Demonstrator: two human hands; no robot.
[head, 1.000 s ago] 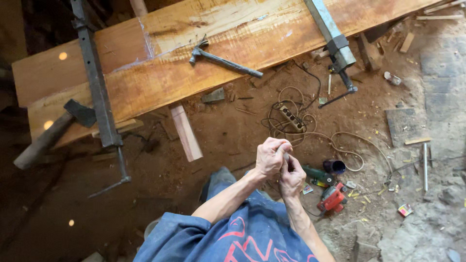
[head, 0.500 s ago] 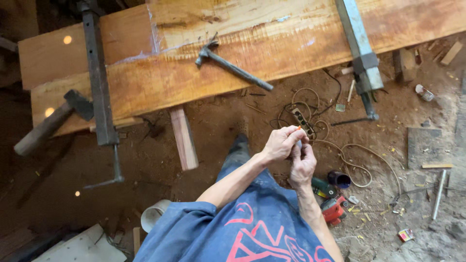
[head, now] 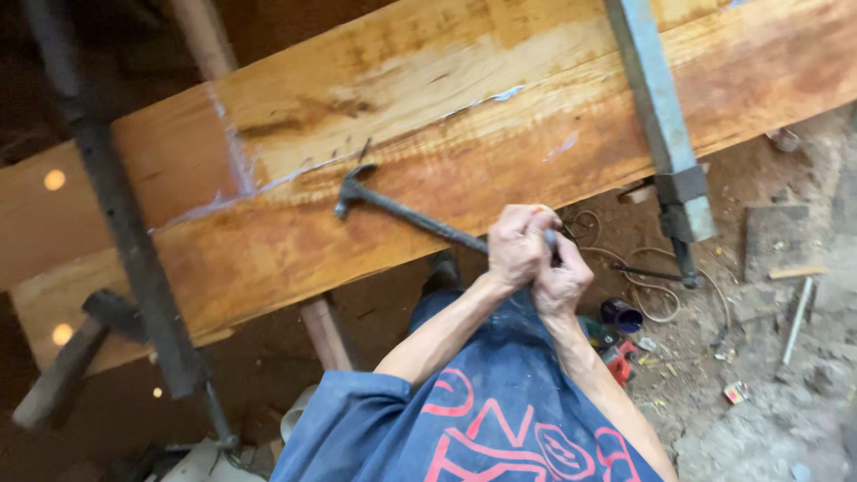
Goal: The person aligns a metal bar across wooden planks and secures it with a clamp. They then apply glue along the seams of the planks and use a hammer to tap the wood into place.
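Both hands sit pressed together just below the near edge of the big orange-brown plank (head: 500, 152), which serves as the worktop. The left hand (head: 516, 247) is curled into a fist and the right hand (head: 564, 275) is wrapped against it; between them a small grey, stubby object (head: 550, 237) pokes up, held shut in by the fingers of both. What it is cannot be made out: only its tip shows, the rest is buried in the palms.

Judging by how little of it shows, it is probably light and rigid, the sort of thing that wants a fingertip pinch near its end and could slip out easily.

A dark steel hammer (head: 406, 214) lies on the plank just beside the left hand, head to the far left, its handle running down behind the knuckles so the end is hidden. It looks heavy at the head and stiff, best taken low on the handle.

Two bar clamps (head: 665, 134) cross the plank; the left one is dark and cut off at the top. The dirt floor (head: 759, 393) holds cord and small litter, too blurred to name
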